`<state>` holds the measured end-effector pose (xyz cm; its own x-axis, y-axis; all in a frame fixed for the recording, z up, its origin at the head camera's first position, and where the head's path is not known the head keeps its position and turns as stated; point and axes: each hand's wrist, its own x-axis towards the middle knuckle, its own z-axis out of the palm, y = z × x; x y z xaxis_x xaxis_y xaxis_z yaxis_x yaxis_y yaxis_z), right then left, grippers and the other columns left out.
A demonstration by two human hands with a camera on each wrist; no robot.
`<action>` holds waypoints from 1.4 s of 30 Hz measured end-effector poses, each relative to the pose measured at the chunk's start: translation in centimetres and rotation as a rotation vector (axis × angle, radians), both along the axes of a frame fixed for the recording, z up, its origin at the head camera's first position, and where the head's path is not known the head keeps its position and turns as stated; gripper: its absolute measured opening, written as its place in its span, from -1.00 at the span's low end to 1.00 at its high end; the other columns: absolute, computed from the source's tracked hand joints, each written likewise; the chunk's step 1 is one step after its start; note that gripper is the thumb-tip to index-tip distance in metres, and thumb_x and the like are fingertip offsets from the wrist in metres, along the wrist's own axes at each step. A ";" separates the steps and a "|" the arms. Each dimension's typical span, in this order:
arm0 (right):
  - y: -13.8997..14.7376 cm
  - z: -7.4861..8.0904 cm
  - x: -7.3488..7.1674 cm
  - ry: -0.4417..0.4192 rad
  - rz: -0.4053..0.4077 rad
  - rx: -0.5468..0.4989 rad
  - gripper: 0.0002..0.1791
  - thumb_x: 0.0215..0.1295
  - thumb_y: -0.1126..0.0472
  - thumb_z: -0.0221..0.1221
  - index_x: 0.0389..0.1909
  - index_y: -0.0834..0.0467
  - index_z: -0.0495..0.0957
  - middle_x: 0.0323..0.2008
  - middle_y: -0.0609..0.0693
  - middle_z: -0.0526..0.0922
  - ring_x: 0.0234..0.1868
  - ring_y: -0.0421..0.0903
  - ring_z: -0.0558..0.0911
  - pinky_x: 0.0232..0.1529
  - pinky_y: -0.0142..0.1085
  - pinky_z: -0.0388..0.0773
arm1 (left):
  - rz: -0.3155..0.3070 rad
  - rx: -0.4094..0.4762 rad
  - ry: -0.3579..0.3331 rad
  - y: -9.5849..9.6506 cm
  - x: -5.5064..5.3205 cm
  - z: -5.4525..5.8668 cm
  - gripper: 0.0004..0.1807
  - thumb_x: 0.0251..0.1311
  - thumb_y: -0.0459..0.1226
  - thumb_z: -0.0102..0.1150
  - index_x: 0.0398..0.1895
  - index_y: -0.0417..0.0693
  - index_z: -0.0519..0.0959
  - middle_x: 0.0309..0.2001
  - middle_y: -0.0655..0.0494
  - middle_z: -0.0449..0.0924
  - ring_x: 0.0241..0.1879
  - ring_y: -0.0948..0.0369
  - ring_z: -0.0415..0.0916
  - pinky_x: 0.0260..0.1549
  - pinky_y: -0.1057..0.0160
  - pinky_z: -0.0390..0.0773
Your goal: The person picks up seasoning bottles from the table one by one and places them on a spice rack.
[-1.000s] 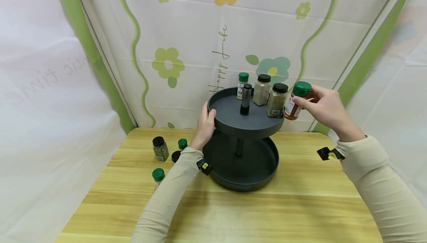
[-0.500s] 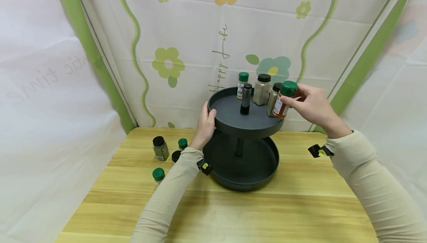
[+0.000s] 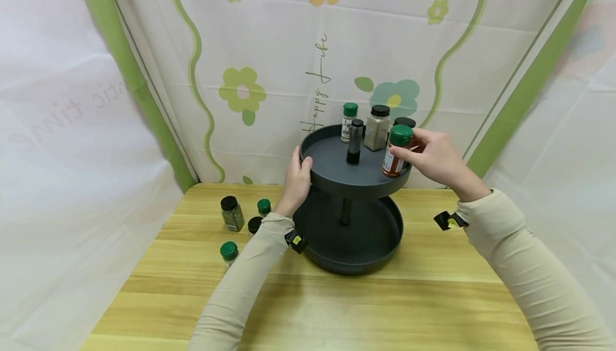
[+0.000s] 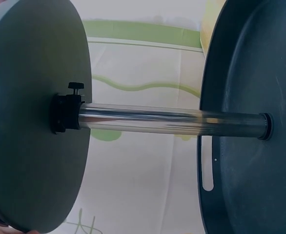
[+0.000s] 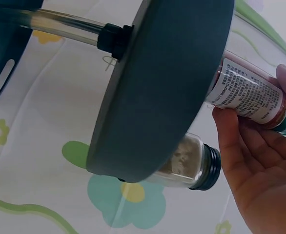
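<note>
My right hand (image 3: 439, 159) grips a spice jar (image 3: 393, 163) with a green lid and reddish contents, upright at the right of the upper tray. In the right wrist view, the tray wall hides the lower end of this spice jar (image 5: 250, 92), so I cannot tell whether it touches the tray floor. At the left, my left hand (image 3: 296, 182) holds the rim of the dark two-tier rack (image 3: 353, 191), thumb over the edge. Behind the gripped jar stands a black-lidded jar (image 3: 404, 122), mostly hidden. A square black-lidded jar (image 3: 377, 130) and a small green-lidded jar (image 3: 349, 126) stand farther back.
The rack's central post (image 3: 354, 142) rises through the upper tray; the lower tray (image 3: 351, 268) rests on the wooden table (image 3: 366, 313). Several jars, including a black-lidded herb jar (image 3: 232, 216) and a green-lidded jar (image 3: 229, 252), stand left of the left forearm. A patterned curtain hangs behind.
My right hand has carried the reddish spice jar leftward from the rack's right edge to over the upper tray, now in front of the black-lidded jar. My left hand stays on the rim.
</note>
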<state>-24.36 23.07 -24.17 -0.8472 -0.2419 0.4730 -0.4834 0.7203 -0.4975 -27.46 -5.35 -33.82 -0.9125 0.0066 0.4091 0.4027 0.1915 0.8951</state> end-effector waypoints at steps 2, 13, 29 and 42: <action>-0.1 -0.3 -0.1 -0.009 0.006 0.010 -0.63 0.20 -0.11 0.24 -0.29 0.15 0.59 -0.40 0.01 0.64 -0.40 -0.08 0.59 -0.44 -0.32 0.47 | 0.007 -0.004 -0.005 0.0 0.0 0.0 -0.38 0.47 -0.16 -0.30 0.50 -0.13 -0.14 0.48 -0.05 -0.12 0.42 0.12 -0.11 0.34 0.10 0.00; -0.5 -1.2 -0.3 -0.064 0.058 0.039 -0.67 0.22 -0.08 0.24 -0.29 0.13 0.58 -0.45 -0.04 0.62 -0.39 -0.11 0.59 -0.36 -0.24 0.46 | 0.030 -0.020 -0.030 0.2 0.3 0.1 -0.36 0.47 -0.15 -0.29 0.50 -0.13 -0.16 0.48 -0.02 -0.16 0.43 0.13 -0.16 0.35 0.12 -0.05; 0.0 -1.9 -0.1 -0.094 0.091 0.042 -0.65 0.22 -0.09 0.23 -0.29 0.15 0.54 -0.43 -0.01 0.63 -0.39 -0.09 0.60 -0.39 -0.23 0.47 | 0.051 -0.044 -0.020 0.5 0.6 0.0 -0.35 0.47 -0.11 -0.30 0.50 -0.14 -0.17 0.48 -0.08 -0.17 0.44 0.09 -0.18 0.35 0.09 -0.04; 0.5 -2.1 0.0 -0.138 0.119 0.003 -0.62 0.25 -0.08 0.21 -0.17 0.17 0.52 -0.32 0.04 0.62 -0.32 -0.07 0.60 -0.34 -0.30 0.51 | 0.071 -0.056 -0.023 0.5 0.9 0.3 -0.32 0.44 -0.06 -0.27 0.49 -0.15 -0.13 0.47 -0.09 -0.14 0.43 0.09 -0.14 0.35 0.10 -0.02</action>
<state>-24.34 23.54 -26.27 -0.8693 -0.3458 0.3532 -0.4927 0.6636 -0.5629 -26.57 -4.86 -33.52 -0.9205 -0.0356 0.3891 0.3661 0.2690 0.8909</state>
